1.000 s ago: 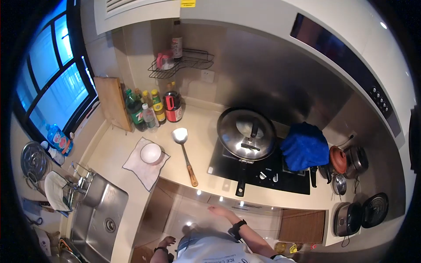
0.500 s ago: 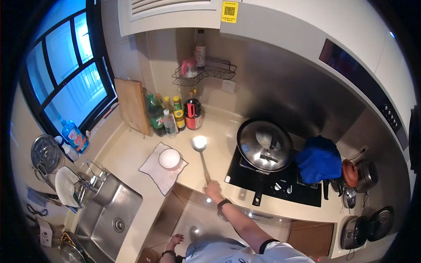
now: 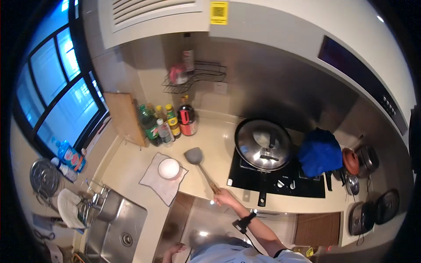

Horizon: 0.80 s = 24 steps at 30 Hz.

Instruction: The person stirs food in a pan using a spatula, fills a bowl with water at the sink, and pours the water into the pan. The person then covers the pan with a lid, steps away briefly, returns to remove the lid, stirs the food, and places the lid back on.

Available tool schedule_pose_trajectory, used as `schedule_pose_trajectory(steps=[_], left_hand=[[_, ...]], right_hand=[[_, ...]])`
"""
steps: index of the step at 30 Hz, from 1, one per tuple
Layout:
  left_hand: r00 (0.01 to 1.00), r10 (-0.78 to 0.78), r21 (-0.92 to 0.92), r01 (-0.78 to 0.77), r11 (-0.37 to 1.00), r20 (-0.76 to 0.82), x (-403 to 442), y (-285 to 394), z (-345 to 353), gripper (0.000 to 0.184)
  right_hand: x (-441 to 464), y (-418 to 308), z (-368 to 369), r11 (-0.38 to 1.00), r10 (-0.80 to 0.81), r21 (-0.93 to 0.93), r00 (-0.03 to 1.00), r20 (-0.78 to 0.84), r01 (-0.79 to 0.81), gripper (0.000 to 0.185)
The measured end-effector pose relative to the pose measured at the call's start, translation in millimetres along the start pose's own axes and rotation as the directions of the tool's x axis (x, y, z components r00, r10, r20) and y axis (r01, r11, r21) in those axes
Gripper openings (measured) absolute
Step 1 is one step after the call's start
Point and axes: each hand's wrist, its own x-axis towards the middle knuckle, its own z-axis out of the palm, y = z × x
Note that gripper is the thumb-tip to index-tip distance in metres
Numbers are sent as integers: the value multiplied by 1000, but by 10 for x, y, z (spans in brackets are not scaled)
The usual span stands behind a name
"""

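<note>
My right hand (image 3: 225,197) is closed around the wooden handle of a wok spatula (image 3: 194,156). Its grey metal head points away from me, over the counter to the right of a white bowl (image 3: 169,168). That bowl rests on a pale cloth with a dark border (image 3: 151,180). My left hand (image 3: 176,248) hangs low by my body, below the counter edge, with its fingers loosely apart and nothing visible in it. Farther right, a wok with a shiny metal lid (image 3: 263,144) sits on the black gas stove (image 3: 285,186), its handle toward me.
Several bottles (image 3: 164,127) and a wooden cutting board (image 3: 126,118) stand along the back left. A steel sink (image 3: 116,228) is at the lower left. A blue cloth cover (image 3: 319,153) lies over the right burner. The range hood (image 3: 302,35) hangs above.
My right hand has shifted slightly right and toward me with the spatula, whose head has turned and lost its bright glare. My left hand has dropped lower. The whole view has shifted slightly.
</note>
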Motion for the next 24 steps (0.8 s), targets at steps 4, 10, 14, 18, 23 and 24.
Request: schedule_pose_trajectory(steps=[4,10,14,18,23,24], left_hand=[[978,55,204,-97,974,203,49,1195,-161,34],[407,521,122,-859,497,750,-35,3648,181,27],[586,698,288,-810,510,412,-366,5290,1047,20],[435,825,149,-900,409,361,-259,6332,1896,21],[356,910,516,-832,206,211,187,6975,2787,42],[387,904,544,-806,235,183,255,7060,2918,47]], right_hand=[[-995,-159,-311,983,-142,109,989,-43,146,17],[-2388,-405,-661,924,-251,192,901,-353,332,25],[-2789,-236,-898,879,-416,10,776,-475,477,25],[-3231,-360,-1139,920,-308,54,801,-513,388,21],[-3316,-350,-1537,815,-531,-216,543,-651,537,49],[-3318,-290,-1631,836,-516,-270,515,-685,478,46]])
